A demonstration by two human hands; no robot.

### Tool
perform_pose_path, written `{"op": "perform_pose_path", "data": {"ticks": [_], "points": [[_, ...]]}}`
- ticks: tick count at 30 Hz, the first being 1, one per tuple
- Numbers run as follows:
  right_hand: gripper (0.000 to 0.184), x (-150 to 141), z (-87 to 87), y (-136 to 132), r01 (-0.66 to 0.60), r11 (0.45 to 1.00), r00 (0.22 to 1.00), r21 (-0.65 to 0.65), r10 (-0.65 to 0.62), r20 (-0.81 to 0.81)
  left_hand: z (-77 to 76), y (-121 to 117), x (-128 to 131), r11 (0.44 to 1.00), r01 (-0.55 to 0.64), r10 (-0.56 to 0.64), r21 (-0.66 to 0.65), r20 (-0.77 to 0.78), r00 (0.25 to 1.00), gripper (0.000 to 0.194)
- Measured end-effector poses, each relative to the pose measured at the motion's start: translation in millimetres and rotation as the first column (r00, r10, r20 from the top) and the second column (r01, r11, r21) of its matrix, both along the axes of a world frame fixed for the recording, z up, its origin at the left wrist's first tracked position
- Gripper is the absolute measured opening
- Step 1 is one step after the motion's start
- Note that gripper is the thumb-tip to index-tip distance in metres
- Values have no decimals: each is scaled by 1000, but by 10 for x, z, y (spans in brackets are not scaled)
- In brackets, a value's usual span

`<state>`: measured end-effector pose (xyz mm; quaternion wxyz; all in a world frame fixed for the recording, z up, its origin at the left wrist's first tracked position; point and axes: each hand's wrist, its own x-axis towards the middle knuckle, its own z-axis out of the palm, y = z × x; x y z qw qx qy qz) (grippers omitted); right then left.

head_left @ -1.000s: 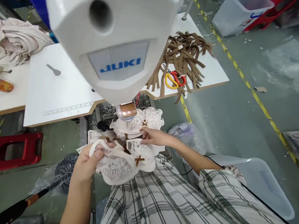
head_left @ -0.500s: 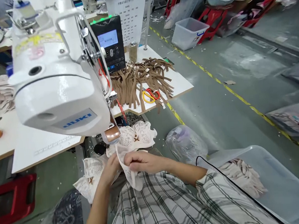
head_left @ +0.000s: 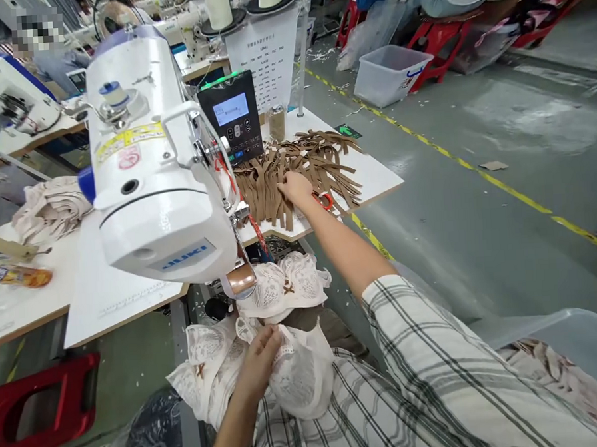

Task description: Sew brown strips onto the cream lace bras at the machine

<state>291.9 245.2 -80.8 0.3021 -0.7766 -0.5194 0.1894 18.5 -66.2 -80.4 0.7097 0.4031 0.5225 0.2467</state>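
Note:
My left hand (head_left: pixel 261 360) is closed on a white lace bra (head_left: pixel 302 377), held low in front of my shirt. On its left another white lace bra (head_left: pixel 209 368) with a brown bow hangs at the lap. Under the sewing machine head lies a further lace bra (head_left: pixel 285 287), also with a brown bow. My right hand (head_left: pixel 297 189) is stretched out to a heap of brown fabric straps (head_left: pixel 259 185) on the table, fingertips pinched on a strap. Beside that wrist, the red handle of the scissors (head_left: pixel 324 199) shows; the rest of them is hidden.
A white JUKI sewing machine (head_left: pixel 163 217) stands close on the left, with a control panel (head_left: pixel 231 117) behind it. Folded pale fabric (head_left: pixel 50 206) and an orange-labelled bottle (head_left: pixel 15 273) lie on the left table. A clear bin (head_left: pixel 574 322) sits at lower right, a red stool (head_left: pixel 42 404) at lower left.
My right hand has left the bra and moved forward onto the brown straps. My left hand keeps hold of the bra, now turned and spread. The view has swung right since the first frame.

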Motion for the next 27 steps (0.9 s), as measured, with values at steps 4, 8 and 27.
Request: {"op": "perform_pose_path", "data": {"ticks": [4, 8, 27], "points": [[36, 123, -68, -116, 37, 996, 997, 84, -31, -70, 65, 46, -226, 1000, -17, 17, -23, 3, 1000, 47], [48, 223, -118, -149, 55, 994, 988, 98, -41, -147, 137, 111, -294, 990, -17, 34, 140, -114, 993, 46], [25, 162, -42, 120, 172, 975, 959, 137, -134, -251, 335, 133, -126, 883, 35, 159, 468, -368, 916, 46]]}}
